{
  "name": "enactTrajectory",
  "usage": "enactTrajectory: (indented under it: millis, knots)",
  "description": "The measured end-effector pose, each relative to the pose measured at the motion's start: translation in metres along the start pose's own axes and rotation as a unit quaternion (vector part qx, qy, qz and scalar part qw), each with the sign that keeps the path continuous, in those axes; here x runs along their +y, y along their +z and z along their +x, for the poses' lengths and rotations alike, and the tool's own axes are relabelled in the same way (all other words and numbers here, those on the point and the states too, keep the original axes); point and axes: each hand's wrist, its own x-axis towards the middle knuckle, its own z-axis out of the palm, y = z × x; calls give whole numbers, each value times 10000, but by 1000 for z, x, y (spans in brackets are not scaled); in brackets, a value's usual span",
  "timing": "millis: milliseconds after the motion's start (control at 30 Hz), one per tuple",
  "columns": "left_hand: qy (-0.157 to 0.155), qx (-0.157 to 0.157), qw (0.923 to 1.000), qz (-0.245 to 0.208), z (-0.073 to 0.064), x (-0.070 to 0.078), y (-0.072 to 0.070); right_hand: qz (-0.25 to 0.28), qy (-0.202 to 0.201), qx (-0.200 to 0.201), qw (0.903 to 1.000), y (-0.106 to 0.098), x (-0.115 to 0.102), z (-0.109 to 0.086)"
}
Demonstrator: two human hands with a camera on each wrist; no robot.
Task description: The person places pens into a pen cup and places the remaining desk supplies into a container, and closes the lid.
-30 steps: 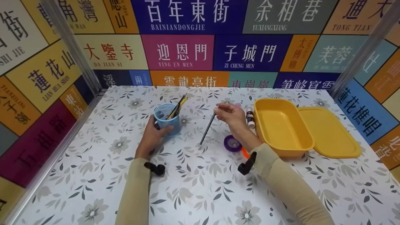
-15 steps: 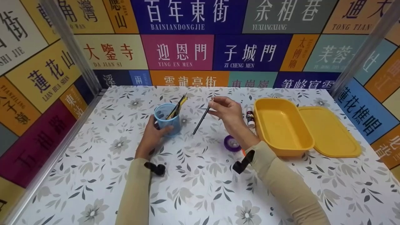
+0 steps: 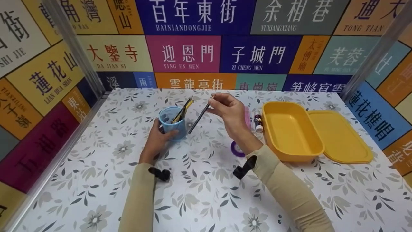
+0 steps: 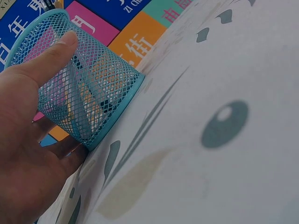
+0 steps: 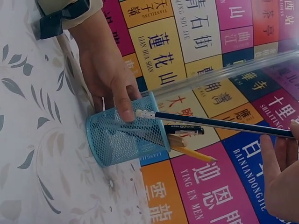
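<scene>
My left hand [image 3: 157, 138] grips a light blue mesh pen cup [image 3: 177, 130], which stands upright on the table. Inside it are a yellow pencil [image 5: 200, 154], a black pen [image 5: 188, 129] and other thin sticks, partly hidden by the mesh. In the left wrist view, the thumb presses the cup's near side and the fingers wrap behind. My right hand [image 3: 229, 109] pinches a dark pencil [image 3: 199, 118] near its upper end. That pencil slants down toward the cup, its white eraser end [image 5: 145, 114] lowest, just right of the cup in the head view.
Right of my right hand stands a yellow plastic box [image 3: 291, 154], its yellow lid [image 3: 349, 138] lying beside it. A small dark bottle with a white cap [image 3: 258, 122] lies left of the box. A purple ring-shaped roll [image 3: 236, 151] and a pink item [image 3: 247, 116] are partly hidden by the right arm.
My right hand has moved left and away from me, carrying the dark pencil nearer the cup. The left hand and the cup have stayed in place.
</scene>
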Motion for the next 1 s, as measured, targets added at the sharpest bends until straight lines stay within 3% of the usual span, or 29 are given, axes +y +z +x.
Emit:
enactTrajectory:
  millis: [167,333,600,1000]
  knots:
    - [-37,7,10000,-65,1,-2,-1,-255,-127,-53,9996,13,-2,1]
    - [-1,54,9999,162,-1,0,-1,-450,-211,-10,9988,24,-4,2]
    - [-28,32,10000,74,-2,5,0,-189,-611,126,9979,41,-1,7]
    - [-186,130,9995,241,1,4,0,-222,-709,406,9964,44,16,15]
